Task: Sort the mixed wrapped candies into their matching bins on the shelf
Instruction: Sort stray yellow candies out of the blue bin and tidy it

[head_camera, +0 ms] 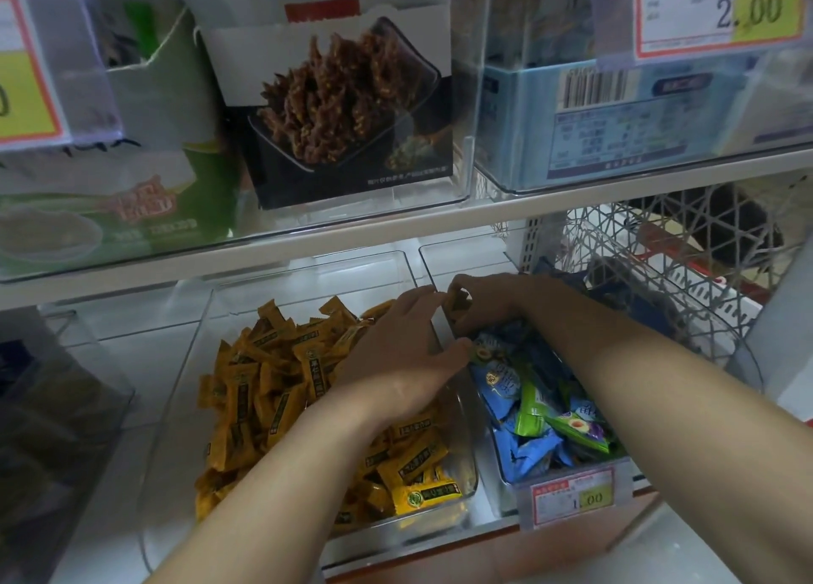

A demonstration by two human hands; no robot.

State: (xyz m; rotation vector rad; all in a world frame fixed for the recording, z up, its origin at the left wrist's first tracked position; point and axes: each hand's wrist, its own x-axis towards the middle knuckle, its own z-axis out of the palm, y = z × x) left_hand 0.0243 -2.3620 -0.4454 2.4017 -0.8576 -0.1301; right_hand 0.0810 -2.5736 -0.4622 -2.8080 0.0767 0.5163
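Because the yellow candies (272,385) fill the left bin (308,267) and the blue and green candies (541,407) fill the right bin (466,247), anything yellow on the right side is a stray that has to cross the clear wall (441,321) between them. My right grip (488,297) is at the far end of the right bin, curled down from above with thumb and fingertips pinching one yellow-brown stray candy (457,298), lifted just over that wall. I judge I hold it high there so it can drop straight into the yellow heap.

My left grip (404,346) comes in over the yellow pile, back of the hand up, fingers fairly straight and reaching toward the stray, with the thumb spread across the wall just beside the nearest blue wrappers. It looks released, and I see nothing held in it, though the palm is hidden. Both forearms run from the near edge of the shelf and meet at the wall. A price tag (572,495) hangs on the near front of the right bin.
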